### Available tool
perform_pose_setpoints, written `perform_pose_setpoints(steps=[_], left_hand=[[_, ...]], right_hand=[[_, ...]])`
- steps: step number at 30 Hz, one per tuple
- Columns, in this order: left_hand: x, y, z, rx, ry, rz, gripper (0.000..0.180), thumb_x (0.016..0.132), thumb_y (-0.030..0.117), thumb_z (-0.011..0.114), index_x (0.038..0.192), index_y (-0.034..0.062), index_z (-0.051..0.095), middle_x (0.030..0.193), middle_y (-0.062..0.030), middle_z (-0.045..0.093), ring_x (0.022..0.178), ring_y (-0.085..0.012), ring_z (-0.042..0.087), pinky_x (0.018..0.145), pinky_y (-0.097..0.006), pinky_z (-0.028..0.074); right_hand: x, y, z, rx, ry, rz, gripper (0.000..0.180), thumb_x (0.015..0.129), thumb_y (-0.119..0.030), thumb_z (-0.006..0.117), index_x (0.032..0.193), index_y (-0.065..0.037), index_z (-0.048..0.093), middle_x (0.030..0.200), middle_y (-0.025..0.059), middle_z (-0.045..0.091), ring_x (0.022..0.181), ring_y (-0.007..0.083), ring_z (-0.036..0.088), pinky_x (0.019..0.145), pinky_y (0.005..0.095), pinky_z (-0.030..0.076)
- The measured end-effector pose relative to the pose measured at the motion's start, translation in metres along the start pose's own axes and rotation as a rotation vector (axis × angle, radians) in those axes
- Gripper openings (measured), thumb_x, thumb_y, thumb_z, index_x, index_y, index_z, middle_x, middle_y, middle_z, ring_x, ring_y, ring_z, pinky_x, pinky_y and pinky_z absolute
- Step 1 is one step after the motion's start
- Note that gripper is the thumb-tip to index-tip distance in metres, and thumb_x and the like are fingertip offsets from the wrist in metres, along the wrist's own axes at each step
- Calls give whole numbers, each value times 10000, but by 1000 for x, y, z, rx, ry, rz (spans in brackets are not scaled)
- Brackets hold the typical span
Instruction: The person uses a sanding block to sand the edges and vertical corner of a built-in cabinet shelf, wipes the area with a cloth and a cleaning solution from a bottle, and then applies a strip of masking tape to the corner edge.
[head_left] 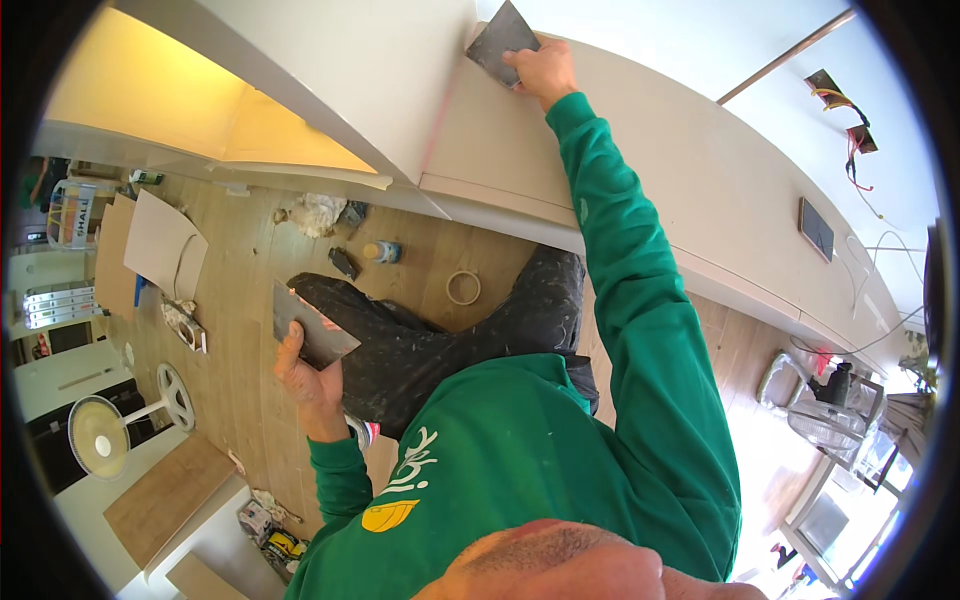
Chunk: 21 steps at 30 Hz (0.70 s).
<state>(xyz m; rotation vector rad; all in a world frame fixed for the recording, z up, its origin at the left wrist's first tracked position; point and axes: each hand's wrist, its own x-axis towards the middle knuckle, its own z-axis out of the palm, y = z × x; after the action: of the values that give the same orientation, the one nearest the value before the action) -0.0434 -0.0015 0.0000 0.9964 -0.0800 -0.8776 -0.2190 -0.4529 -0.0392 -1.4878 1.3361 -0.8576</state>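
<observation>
In my left hand (pixel 310 388) is a wide filling knife (pixel 325 345), its grey metal blade carrying a smear of pinkish filler; the fingers close round its lower side, near my dark trousers. With my right arm stretched far forward, my right hand (pixel 547 72) grips a second filling knife (pixel 503 44). That blade lies at the far end of the long beige ledge (pixel 620 110), beside the corner with the tall beige panel (pixel 345 70). A thin pink line runs along the seam between ledge and panel. The handles, if any, are hidden by my fingers.
A phone (pixel 816 228) lies on the ledge, and wires (pixel 852 150) hang from wall openings. On the floor are a tape roll (pixel 463 287), a small can (pixel 382 251) and crumpled plastic (pixel 316 214). A white fan (pixel 100 437) stands left, another fan (pixel 828 420) right.
</observation>
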Motion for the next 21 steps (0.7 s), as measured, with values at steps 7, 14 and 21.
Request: perform_pose_setpoints(steps=[7, 14, 21], left_hand=[[4, -1, 6, -36, -11, -11, 511, 910, 156, 701, 1390, 82, 541, 1146, -36, 648, 874, -182, 592, 814, -360, 470], [2, -3, 0, -51, 10, -6, 497, 906, 153, 708, 1367, 54, 550, 1165, -51, 648, 875, -188, 592, 806, -352, 468], [2, 1, -5, -52, 18, 10, 521, 907, 145, 708, 1392, 64, 533, 1189, -52, 647, 882, -190, 592, 823, -367, 475]], right_hand=[[-55, -11, -7, 45, -101, -5, 267, 802, -141, 732, 975, 61, 706, 674, 147, 681, 518, 235, 674, 550, 362, 566], [-32, -9, -19, 314, 29, 101, 251, 808, -77, 729, 972, 106, 682, 744, 152, 669, 521, 211, 633, 460, 336, 529], [-3, -8, -1, 30, 74, -2, 337, 823, -223, 707, 1105, -38, 728, 889, 168, 739, 646, 283, 710, 736, 378, 586]])
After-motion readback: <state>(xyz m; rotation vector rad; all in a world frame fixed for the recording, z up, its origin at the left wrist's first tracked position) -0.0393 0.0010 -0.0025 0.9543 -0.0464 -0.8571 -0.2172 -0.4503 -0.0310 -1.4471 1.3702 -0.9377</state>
